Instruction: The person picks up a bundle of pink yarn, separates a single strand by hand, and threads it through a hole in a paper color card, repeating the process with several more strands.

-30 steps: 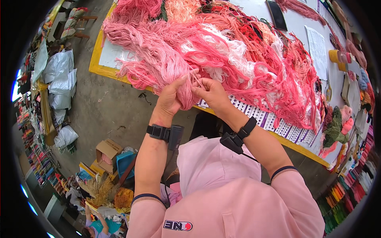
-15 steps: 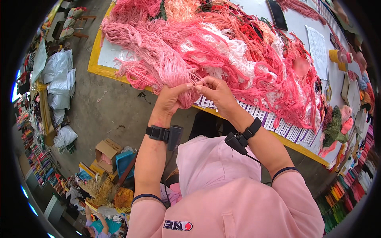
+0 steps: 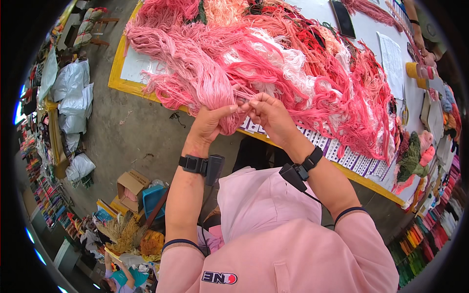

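A thick hank of light pink yarn [image 3: 205, 73] runs across the table's near left corner, its looped end hanging over the edge. Wrapped round that end is my left hand [image 3: 213, 121], closed, with the thumb on top. Close beside it, my right hand [image 3: 266, 112] pinches a few pink strands drawn out from the hank between thumb and fingers. The fingertips of both hands nearly meet. Beyond and to the right lies a large heap of loose yarn [image 3: 293, 73] in pink, white, peach and red.
The white table [image 3: 129, 68] has a yellow edge. Punched cards [image 3: 337, 149] line its near side. A phone [image 3: 343, 19], a paper sheet [image 3: 391, 58] and scissors [image 3: 404, 113] lie farther right. Another person's hand [image 3: 430, 57] is at the far right. Cardboard box [image 3: 132, 184] stands lower left.
My right hand has shifted slightly, its fingers curling in more around the strands. The left hand keeps its hold on the hank. At the far right, the other person's arm has moved.
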Motion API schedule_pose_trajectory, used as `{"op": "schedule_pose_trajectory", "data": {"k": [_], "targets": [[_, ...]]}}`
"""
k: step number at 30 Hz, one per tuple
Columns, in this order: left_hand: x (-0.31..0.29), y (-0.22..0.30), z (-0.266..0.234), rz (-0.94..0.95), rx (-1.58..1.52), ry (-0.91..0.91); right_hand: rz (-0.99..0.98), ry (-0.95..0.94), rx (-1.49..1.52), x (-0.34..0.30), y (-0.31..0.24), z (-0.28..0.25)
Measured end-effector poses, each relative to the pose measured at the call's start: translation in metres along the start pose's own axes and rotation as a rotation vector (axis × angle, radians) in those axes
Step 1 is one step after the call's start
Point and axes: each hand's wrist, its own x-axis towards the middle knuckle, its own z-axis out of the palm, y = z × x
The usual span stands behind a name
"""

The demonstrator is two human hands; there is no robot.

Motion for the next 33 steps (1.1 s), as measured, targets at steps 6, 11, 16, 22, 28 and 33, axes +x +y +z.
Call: {"op": "schedule_pose_trajectory", "data": {"k": [6, 11, 16, 22, 28, 33], "targets": [[0.002, -0.004, -0.004, 0.015, 0.066, 0.009, 0.036, 0.018, -0.243, 0.01, -0.006, 0.021], [0.002, -0.001, -0.004, -0.004, 0.047, 0.0, -0.028, 0.064, -0.169, 0.008, -0.006, 0.025], [0.0, -0.002, -0.024, -0.056, -0.027, 0.037, 0.006, 0.01, -0.001, 0.003, -0.005, 0.016], [0.005, 0.067, -0.08, 0.492, -0.609, -0.18, 0.114, -0.041, -0.357, -0.027, -0.036, -0.028], [0.023, 0.187, -0.189, 0.669, -0.368, 0.332, -0.385, 0.113, 0.384, -0.066, -0.1, -0.06], [-0.073, 0.349, -0.304, 0.892, 0.134, 0.348, -0.464, -0.157, 0.866, -0.12, -0.196, -0.171]]}}
